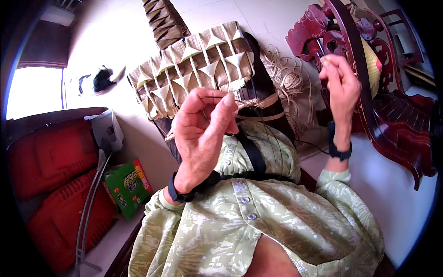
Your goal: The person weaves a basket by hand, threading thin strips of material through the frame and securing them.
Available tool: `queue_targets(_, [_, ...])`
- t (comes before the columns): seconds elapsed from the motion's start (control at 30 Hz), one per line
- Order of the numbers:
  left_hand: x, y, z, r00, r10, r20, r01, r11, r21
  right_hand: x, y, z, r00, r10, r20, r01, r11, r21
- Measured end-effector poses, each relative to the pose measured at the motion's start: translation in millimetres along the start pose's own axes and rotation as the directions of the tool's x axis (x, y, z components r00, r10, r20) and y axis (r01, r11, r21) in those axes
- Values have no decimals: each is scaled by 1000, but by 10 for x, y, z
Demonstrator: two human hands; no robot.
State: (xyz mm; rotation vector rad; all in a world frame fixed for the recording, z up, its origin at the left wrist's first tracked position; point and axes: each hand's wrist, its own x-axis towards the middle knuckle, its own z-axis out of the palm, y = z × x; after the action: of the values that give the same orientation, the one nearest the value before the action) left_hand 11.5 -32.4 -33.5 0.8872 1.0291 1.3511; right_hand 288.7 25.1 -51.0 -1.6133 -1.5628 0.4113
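Note:
My left hand [203, 129] is raised in the middle, thumb and forefinger pinching a thin dark thread [244, 101]. This thread trails right and down over my lap. Out to the right, my right hand [340, 87] is held up with its fingertips pinched; a thin, shiny sliver shows above them, too small to name. Just beyond my left hand is a woven panel [194, 69] of pale straw-like strands, with brown bands and cream triangles. My left hand hides part of its near edge. Neither hand visibly grips the panel.
A ball of pale fibre strands [293, 81] lies right of the panel among loose strands. Carved dark-red wooden furniture [369, 106] stands at right. At left are red cushions [50, 157], a grey stand [90, 207] and a green box [127, 187]. A black-and-white animal [102, 79] is farther off.

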Motion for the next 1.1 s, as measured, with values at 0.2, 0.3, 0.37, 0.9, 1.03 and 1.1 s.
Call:
queue_targets(0.2, [-72,-22,-84,994,-98,40,96,993,63,70,1535,352,961,114,253,-71,982,-173])
queue_targets(0.3, [-49,-28,-51,993,-113,32,110,989,98,-42,1549,441,973,-165,160,198,956,-218])
queue_targets(0.37, [-26,-27,-54,993,-114,35,109,985,138,-65,630,344,953,200,226,-245,950,192])
queue_targets(0.9, [-54,38,95,982,-21,190,16,999,28,-438,-842,249,625,56,778,-703,473,531])
queue_targets(1.03, [-56,2,84,986,26,167,-25,1000,-5,-492,-924,264,666,43,745,-652,519,553])
queue_targets(1.1, [-58,15,109,994,10,110,-15,999,45,-515,-951,266,729,76,681,-603,542,585])
